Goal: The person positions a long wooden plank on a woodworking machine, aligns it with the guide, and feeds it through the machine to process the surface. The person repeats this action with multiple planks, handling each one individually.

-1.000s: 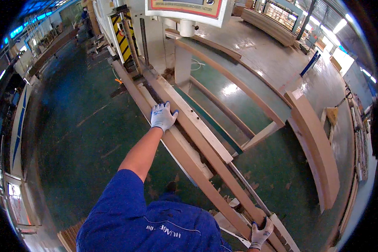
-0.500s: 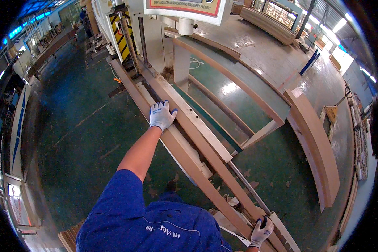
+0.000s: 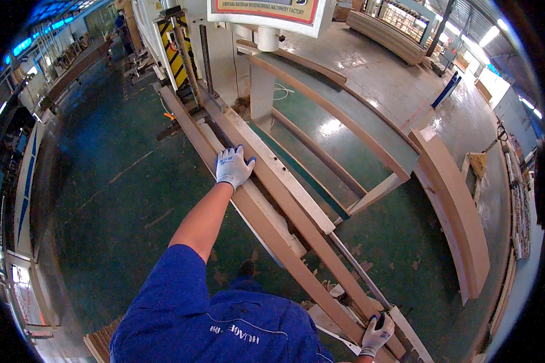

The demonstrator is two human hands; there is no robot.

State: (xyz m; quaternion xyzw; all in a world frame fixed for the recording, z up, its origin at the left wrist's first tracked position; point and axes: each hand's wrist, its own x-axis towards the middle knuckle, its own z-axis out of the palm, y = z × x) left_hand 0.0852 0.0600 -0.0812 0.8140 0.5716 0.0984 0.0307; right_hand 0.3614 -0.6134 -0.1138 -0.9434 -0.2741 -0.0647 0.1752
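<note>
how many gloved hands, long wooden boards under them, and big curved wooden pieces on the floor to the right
gloved hands: 2, the left hand flat on the boards, the right hand gripping the near end
long wooden boards on the machine bed: 2 that I can tell apart
curved wooden pieces on the floor at right: 1 clearly seen
total: 5

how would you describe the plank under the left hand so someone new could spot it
Start at the big white machine at the top; long boards run from it down toward the person. The plank is the long brown one under the gloved left hand, reaching to the right hand. Its neighbour is pale cream.
</note>
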